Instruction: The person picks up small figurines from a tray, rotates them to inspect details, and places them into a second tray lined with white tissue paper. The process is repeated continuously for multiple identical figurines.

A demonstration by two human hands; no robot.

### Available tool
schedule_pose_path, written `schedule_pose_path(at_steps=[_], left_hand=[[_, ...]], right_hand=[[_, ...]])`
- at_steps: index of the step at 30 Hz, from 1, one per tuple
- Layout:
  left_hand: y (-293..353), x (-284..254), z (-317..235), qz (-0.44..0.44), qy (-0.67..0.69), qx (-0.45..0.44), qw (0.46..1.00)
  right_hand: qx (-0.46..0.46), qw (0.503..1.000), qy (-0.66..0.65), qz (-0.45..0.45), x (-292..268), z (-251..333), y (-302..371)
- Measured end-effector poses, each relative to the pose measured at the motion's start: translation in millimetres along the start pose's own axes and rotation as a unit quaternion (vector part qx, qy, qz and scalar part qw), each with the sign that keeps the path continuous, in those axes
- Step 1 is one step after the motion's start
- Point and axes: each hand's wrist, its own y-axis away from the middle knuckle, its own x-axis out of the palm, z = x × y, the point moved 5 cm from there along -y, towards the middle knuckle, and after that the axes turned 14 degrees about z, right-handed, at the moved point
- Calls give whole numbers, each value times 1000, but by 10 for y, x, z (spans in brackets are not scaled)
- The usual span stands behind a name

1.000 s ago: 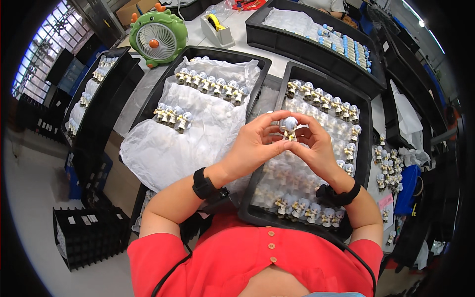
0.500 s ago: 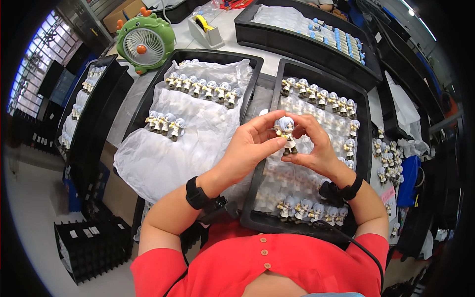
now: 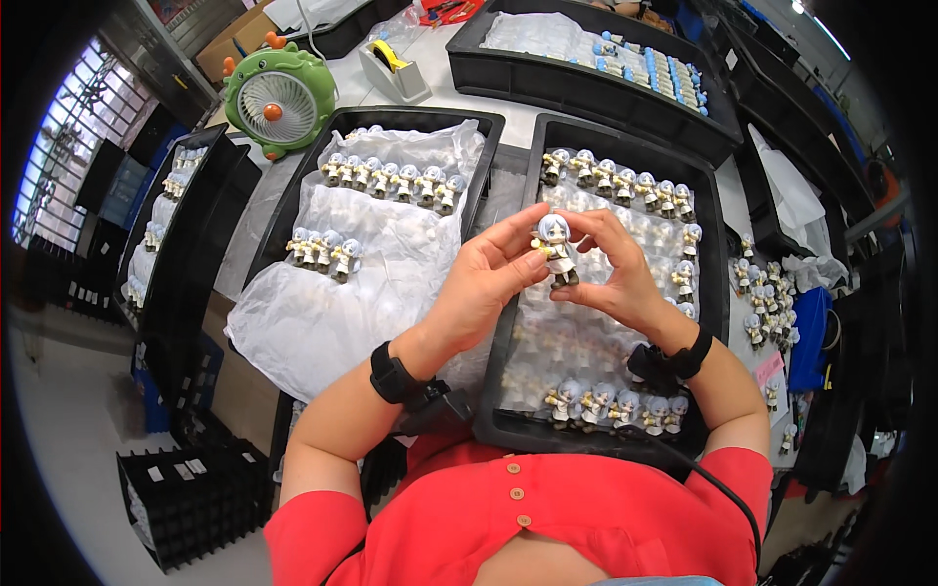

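Observation:
Between my two hands, above the right black tray (image 3: 720, 293), a small figurine (image 3: 555, 250) with pale blue-grey hair, a white outfit and dark boots stands upright. My left hand (image 3: 493, 269) pinches it at its left side with thumb and fingertips. On the other side my right hand (image 3: 618, 269) grips it, the thumb at its boots and the fingers near its head. Below them, the tray holds several like figurines (image 3: 598, 401) in rows over and under thin translucent sheeting. The left black tray (image 3: 495, 146) carries more rows of figurines (image 3: 391, 181) on white sheeting (image 3: 332, 327).
A green animal-shaped fan (image 3: 277, 103) and a tape dispenser (image 3: 396, 73) stand at the back left. Another black tray (image 3: 586, 78) with blue-topped pieces lies at the back. Loose figurines (image 3: 767, 298) cluster at the right beside a blue object (image 3: 811, 332). A black crate (image 3: 195, 503) sits lower left.
Both hands have shifted slightly left with the figurine, which has turned a little so its front shows more. The whole view has also moved slightly.

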Motion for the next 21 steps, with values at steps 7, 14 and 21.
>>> schedule_pose_path(at_steps=[7,14,21], left_hand=[[-15,1,-34,24,10,22,999],[-14,-25,-12,50,27,30,998],[-29,-72,80,23,45,39,998]], right_hand=[[7,1000,-4,-21,-28,59,3],[14,1000,-11,-12,-14,97,-9],[19,999,9,-24,-28,110,5]])
